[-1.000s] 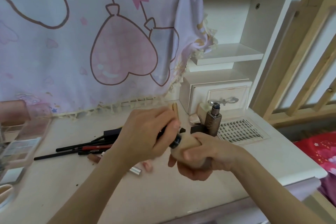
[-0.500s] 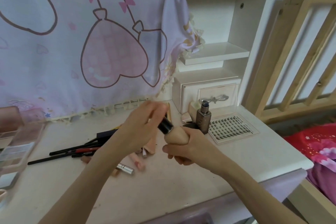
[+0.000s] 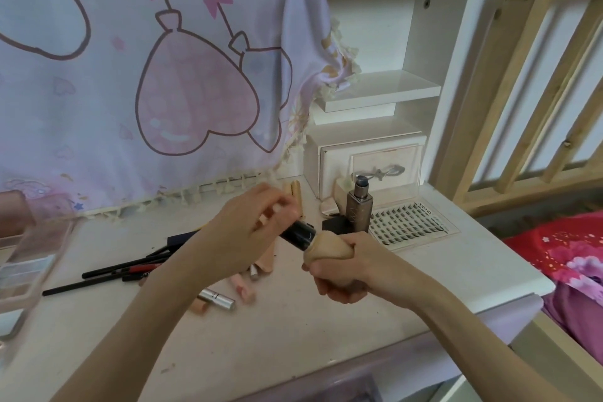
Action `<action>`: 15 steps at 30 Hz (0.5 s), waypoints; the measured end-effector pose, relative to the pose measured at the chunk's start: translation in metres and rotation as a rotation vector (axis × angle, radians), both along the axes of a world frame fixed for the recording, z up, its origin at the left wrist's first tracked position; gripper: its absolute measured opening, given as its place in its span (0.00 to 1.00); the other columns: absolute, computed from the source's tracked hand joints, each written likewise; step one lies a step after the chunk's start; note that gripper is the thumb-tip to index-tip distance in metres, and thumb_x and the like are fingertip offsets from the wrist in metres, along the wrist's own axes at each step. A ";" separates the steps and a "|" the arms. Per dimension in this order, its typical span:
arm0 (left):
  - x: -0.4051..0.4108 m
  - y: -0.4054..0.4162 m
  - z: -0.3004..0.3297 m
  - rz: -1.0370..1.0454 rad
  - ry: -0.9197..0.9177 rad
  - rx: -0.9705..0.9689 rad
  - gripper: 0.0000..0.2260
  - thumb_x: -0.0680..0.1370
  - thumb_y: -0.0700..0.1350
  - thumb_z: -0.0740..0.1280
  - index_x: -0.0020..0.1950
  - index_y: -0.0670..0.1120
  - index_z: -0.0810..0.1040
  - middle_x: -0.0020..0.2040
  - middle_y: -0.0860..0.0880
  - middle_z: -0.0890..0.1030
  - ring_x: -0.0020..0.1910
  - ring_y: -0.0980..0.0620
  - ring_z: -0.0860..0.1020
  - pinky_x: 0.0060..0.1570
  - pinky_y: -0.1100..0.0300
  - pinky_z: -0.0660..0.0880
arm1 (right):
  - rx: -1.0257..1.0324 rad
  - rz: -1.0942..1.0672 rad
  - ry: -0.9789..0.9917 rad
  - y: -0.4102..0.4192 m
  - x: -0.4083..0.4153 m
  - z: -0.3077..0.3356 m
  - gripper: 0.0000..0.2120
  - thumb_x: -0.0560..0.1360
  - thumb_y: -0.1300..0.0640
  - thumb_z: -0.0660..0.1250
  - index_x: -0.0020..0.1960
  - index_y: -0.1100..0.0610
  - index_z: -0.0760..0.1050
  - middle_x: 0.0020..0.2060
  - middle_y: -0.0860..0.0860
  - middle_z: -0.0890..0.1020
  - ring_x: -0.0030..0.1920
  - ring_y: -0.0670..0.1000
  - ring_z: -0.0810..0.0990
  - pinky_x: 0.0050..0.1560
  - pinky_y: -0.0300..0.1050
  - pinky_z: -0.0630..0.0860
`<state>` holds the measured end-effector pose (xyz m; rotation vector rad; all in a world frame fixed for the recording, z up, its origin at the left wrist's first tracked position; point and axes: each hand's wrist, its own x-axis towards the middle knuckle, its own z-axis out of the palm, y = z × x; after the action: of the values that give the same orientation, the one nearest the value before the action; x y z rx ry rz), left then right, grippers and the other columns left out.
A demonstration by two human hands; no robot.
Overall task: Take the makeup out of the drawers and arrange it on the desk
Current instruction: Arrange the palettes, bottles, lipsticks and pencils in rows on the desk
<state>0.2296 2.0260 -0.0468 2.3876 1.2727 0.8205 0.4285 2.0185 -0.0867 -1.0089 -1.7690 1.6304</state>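
Foundation tube [image 3: 329, 246]: beige, soft-bodied, held between my two hands above the desk, its black cap [image 3: 298, 234] pointing up and to my left.
Right hand [image 3: 350, 266]: my fingers and thumb are wrapped round the tube's body; only its upper end shows above my fist.
Left hand [image 3: 243, 232]: my fingertips are curled over the far end of the black cap; how firmly they pinch it I cannot tell through the blur.
Under my left hand: small pink and beige lipstick-like tubes [image 3: 241, 285] and a silver-capped tube [image 3: 217, 299] lie flat on the desk [image 3: 293, 336].
Left of my left wrist: black and red makeup pencils [image 3: 120, 272] lie side by side, roughly parallel.
Far left of my left arm: a clear-lidded eyeshadow palette [image 3: 24, 271] sits at the desk's edge, blurred.
Beyond my right hand: a taupe pump bottle [image 3: 359, 207] stands upright, a black box [image 3: 337, 225] touching its base on my left.
Right of that bottle: a tray of false lash clusters [image 3: 412, 225] lies flat.
Behind the bottle: a small white drawer [image 3: 368, 166] with a bow-shaped handle, closed.
Above the drawer: white shelves [image 3: 378, 91].
Back of the desk: a pale purple cloth with heart balloons [image 3: 163, 75] hangs to the surface.
Far right of my right arm: a wooden bed rail [image 3: 528, 91] and red bedding [image 3: 567, 251].
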 end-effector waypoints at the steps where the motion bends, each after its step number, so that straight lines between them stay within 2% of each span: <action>1: -0.002 -0.002 0.001 -0.105 -0.058 -0.067 0.07 0.76 0.59 0.56 0.50 0.62 0.71 0.52 0.55 0.76 0.51 0.63 0.75 0.49 0.72 0.71 | -0.033 0.026 0.028 0.000 0.002 0.000 0.19 0.67 0.52 0.71 0.49 0.66 0.75 0.31 0.52 0.79 0.25 0.48 0.73 0.23 0.36 0.64; 2: -0.004 -0.004 0.001 -0.209 -0.102 -0.129 0.06 0.76 0.55 0.60 0.53 0.63 0.71 0.56 0.55 0.74 0.57 0.61 0.73 0.54 0.68 0.72 | -0.066 0.048 0.058 0.000 0.004 0.000 0.19 0.67 0.52 0.71 0.48 0.66 0.75 0.30 0.53 0.78 0.25 0.48 0.72 0.23 0.35 0.63; 4: -0.007 -0.005 -0.002 -0.324 -0.099 -0.171 0.09 0.73 0.51 0.64 0.52 0.62 0.71 0.56 0.53 0.75 0.62 0.53 0.70 0.57 0.58 0.72 | -0.107 0.084 0.105 0.000 0.008 -0.001 0.15 0.67 0.51 0.70 0.46 0.62 0.77 0.31 0.54 0.78 0.24 0.48 0.72 0.22 0.35 0.62; 6: -0.004 -0.006 -0.001 -0.256 -0.110 -0.204 0.06 0.73 0.50 0.64 0.48 0.62 0.73 0.55 0.47 0.76 0.56 0.50 0.72 0.55 0.52 0.72 | -0.109 0.101 0.099 0.000 0.008 -0.004 0.13 0.67 0.52 0.70 0.46 0.60 0.77 0.31 0.55 0.78 0.25 0.48 0.72 0.22 0.35 0.63; 7: -0.003 -0.006 -0.002 -0.197 -0.115 -0.211 0.02 0.75 0.53 0.62 0.46 0.60 0.73 0.53 0.46 0.77 0.50 0.54 0.73 0.51 0.55 0.74 | -0.097 0.097 0.075 0.000 0.007 -0.005 0.13 0.67 0.52 0.71 0.46 0.60 0.77 0.32 0.54 0.78 0.26 0.48 0.72 0.23 0.35 0.63; 9: 0.003 -0.005 -0.002 -0.074 -0.056 -0.148 0.14 0.75 0.64 0.55 0.43 0.57 0.74 0.41 0.48 0.79 0.35 0.63 0.73 0.36 0.68 0.71 | -0.058 0.082 0.020 0.000 0.005 -0.008 0.13 0.68 0.52 0.71 0.47 0.60 0.76 0.32 0.53 0.79 0.27 0.49 0.73 0.24 0.37 0.65; 10: 0.005 -0.006 -0.002 -0.022 -0.015 -0.132 0.19 0.71 0.67 0.51 0.42 0.56 0.74 0.36 0.50 0.77 0.30 0.63 0.72 0.32 0.72 0.68 | -0.042 0.079 -0.001 0.000 0.004 -0.009 0.13 0.68 0.52 0.71 0.47 0.59 0.76 0.33 0.53 0.79 0.27 0.49 0.73 0.25 0.37 0.65; 11: 0.007 -0.007 -0.002 0.010 0.013 -0.112 0.23 0.68 0.68 0.48 0.42 0.54 0.74 0.34 0.51 0.75 0.29 0.65 0.72 0.32 0.73 0.67 | -0.032 0.078 -0.016 0.000 0.004 -0.010 0.12 0.68 0.52 0.72 0.46 0.58 0.76 0.33 0.52 0.80 0.27 0.49 0.73 0.25 0.37 0.66; 12: 0.007 -0.007 -0.002 0.011 0.027 -0.091 0.24 0.67 0.68 0.47 0.44 0.55 0.74 0.36 0.53 0.75 0.32 0.67 0.73 0.34 0.74 0.67 | -0.025 0.077 -0.027 0.000 0.004 -0.012 0.12 0.67 0.52 0.72 0.46 0.58 0.76 0.33 0.52 0.80 0.28 0.48 0.74 0.25 0.37 0.66; 13: 0.005 -0.008 -0.003 -0.017 0.023 -0.082 0.21 0.68 0.68 0.49 0.47 0.58 0.72 0.43 0.56 0.76 0.38 0.68 0.73 0.37 0.73 0.69 | -0.021 0.072 -0.028 0.000 0.005 -0.013 0.13 0.67 0.52 0.72 0.47 0.58 0.76 0.34 0.52 0.80 0.28 0.48 0.74 0.25 0.36 0.67; 15: 0.001 -0.009 -0.005 -0.139 -0.077 -0.170 0.10 0.74 0.61 0.59 0.52 0.60 0.70 0.57 0.57 0.73 0.50 0.64 0.73 0.45 0.67 0.73 | -0.029 0.058 0.000 0.001 0.009 -0.016 0.14 0.68 0.52 0.71 0.48 0.59 0.76 0.34 0.52 0.80 0.28 0.48 0.74 0.25 0.36 0.67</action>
<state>0.2304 2.0172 -0.0521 2.2579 1.0874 0.7258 0.4377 2.0193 -0.1026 -0.9784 -1.7945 1.6967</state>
